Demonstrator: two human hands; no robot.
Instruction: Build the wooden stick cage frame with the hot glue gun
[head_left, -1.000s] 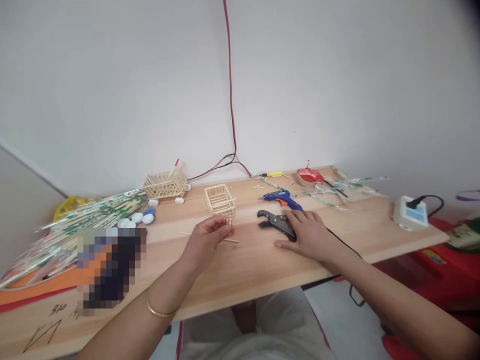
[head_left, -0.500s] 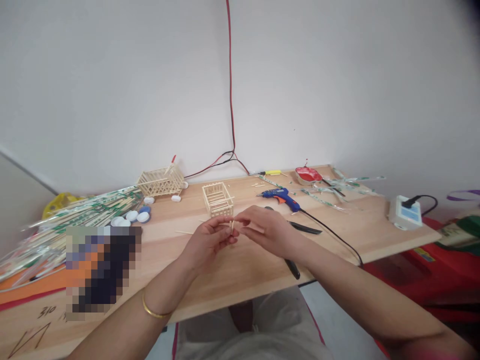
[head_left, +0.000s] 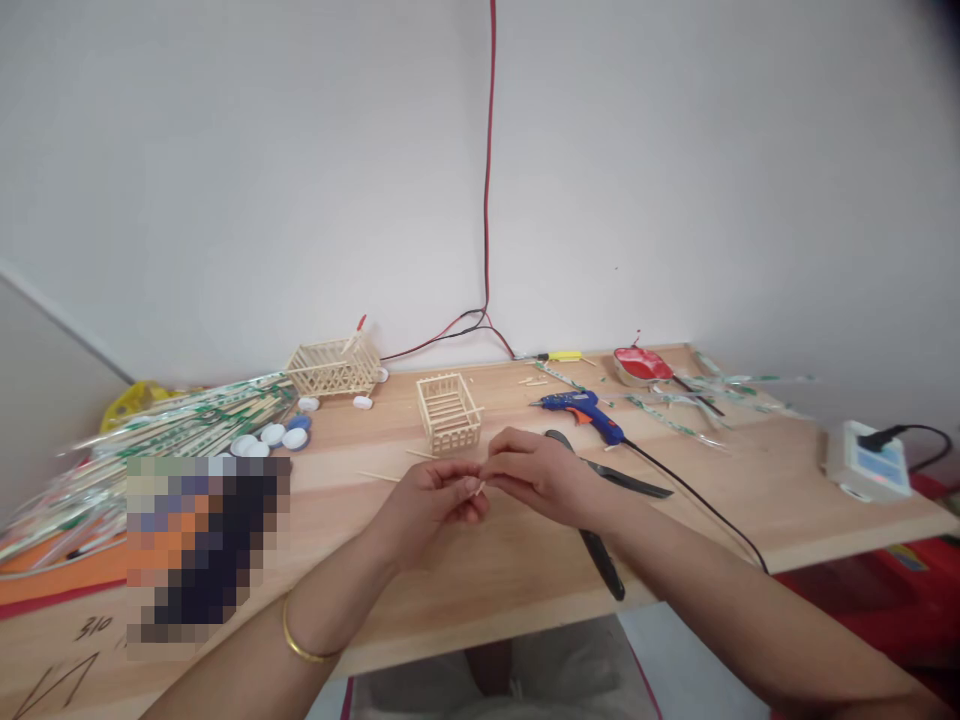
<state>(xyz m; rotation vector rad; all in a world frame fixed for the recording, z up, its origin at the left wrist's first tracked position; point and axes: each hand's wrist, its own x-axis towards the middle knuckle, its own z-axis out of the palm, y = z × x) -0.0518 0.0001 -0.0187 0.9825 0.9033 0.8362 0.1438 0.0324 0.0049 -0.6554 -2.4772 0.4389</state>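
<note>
My left hand (head_left: pixel 433 498) and my right hand (head_left: pixel 534 473) meet above the wooden table (head_left: pixel 480 540), fingertips pinched together on a short thin wooden stick (head_left: pixel 478 489). Just behind them stands a small open basket of wooden sticks (head_left: pixel 449 412). Black pliers (head_left: pixel 600 520) lie under my right wrist, handles spread toward the table's front edge. A blue glue gun (head_left: pixel 581 405) lies behind my right hand, its black cord running to the right.
A second stick basket (head_left: pixel 334 367) stands at the back left beside bottle caps (head_left: pixel 274 437) and a heap of wrapped chopsticks (head_left: pixel 172 425). A red dish (head_left: pixel 639 365), a white power strip (head_left: pixel 866 462), a loose stick (head_left: pixel 379 476) and a red wire (head_left: pixel 489 180) on the wall.
My right hand left the pliers and came over to my left hand, joining it on the small stick. The pliers now lie with handles open under my right wrist. The view shifted slightly.
</note>
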